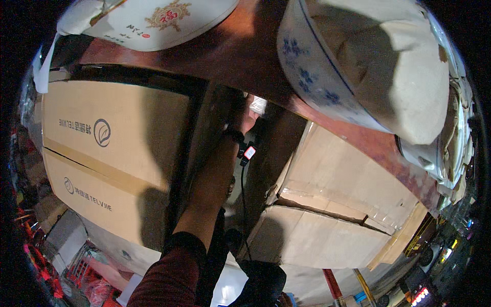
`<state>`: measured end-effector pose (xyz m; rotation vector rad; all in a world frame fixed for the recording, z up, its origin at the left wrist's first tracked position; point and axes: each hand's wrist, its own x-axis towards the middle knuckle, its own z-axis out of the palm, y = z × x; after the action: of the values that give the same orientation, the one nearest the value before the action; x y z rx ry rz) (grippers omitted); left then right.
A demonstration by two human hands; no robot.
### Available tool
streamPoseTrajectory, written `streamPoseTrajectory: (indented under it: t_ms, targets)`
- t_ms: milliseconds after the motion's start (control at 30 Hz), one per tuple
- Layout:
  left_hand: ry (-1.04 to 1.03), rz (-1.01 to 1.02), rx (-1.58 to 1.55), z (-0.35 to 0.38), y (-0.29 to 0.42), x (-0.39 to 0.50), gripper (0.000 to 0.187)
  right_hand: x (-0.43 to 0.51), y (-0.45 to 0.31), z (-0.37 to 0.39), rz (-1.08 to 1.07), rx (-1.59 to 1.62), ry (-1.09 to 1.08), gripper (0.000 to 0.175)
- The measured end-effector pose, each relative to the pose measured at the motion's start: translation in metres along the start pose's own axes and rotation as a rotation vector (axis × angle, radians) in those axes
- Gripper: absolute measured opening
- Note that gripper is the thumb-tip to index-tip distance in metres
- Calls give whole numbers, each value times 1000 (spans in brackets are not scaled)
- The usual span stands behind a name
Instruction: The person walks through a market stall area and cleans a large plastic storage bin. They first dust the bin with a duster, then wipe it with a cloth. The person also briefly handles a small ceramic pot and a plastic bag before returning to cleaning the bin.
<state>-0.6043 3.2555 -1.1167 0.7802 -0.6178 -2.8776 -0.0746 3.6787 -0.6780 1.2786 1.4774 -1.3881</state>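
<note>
My left arm reaches forward into a dark gap beneath the edge of a reddish-brown tabletop (pixel 245 57). My left hand (pixel 250 119) is at the gap's far end, against a white, shiny item (pixel 258 105). The fingers are mostly hidden, so whether they grip it is unclear. A dark band (pixel 233 135) circles the wrist, and a small black device (pixel 248 154) with a lit face and a cable hangs beside it. Cardboard cartons flank the gap: a printed, taped carton (pixel 115 161) at left and a worn carton (pixel 337 184) at right. My right hand is out of view.
On the tabletop stand a white dish (pixel 172 27) with a red and gold emblem and a blue-flowered white bowl (pixel 307 73) with beige material inside. Stacked sheets (pixel 456 134) lie at the right rim. A red crate (pixel 82 263) sits at lower left.
</note>
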Motion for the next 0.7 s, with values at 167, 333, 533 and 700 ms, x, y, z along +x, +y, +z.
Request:
streamPoseTrajectory:
  t_ms: [167,333,533,700]
  targets:
    - [135,39,242,22,17,-32,56,5,-13,6,-48,-84,-25,55]
    - [296,86,894,34,31,-41,56,5,-9,9,38,-54,-12,62]
    - [447,232,1741,29,30,-45,49,23,45,-21,-37,-11,-63,71]
    - [222,379,1584,41,19,-39,45,39,94,-49,-232,-300,-137,66]
